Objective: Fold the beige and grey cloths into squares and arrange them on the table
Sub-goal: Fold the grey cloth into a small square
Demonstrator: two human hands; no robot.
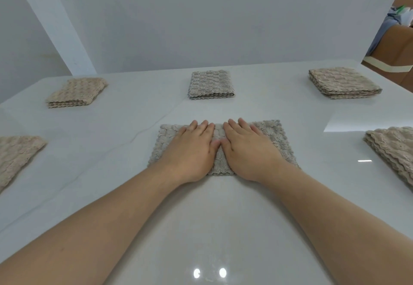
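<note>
A grey textured cloth point(276, 136) lies folded into a wide rectangle in the middle of the white table point(223, 217). My left hand point(192, 150) and my right hand point(248, 150) both press flat on it, side by side, thumbs almost touching, fingers together and pointing away. Neither hand grips anything. Folded squares sit around it: a beige cloth point(77, 92) at the far left, a grey cloth point(211, 84) at the far middle, a beige cloth point(344, 82) at the far right, a beige cloth point(15, 155) at the left edge and a beige cloth point(393, 148) at the right edge.
A pale wall stands right behind the table's far edge. Past the far right corner are cardboard boxes point(393, 45) with clothes and bags on top. The glossy tabletop reflects ceiling lights near me.
</note>
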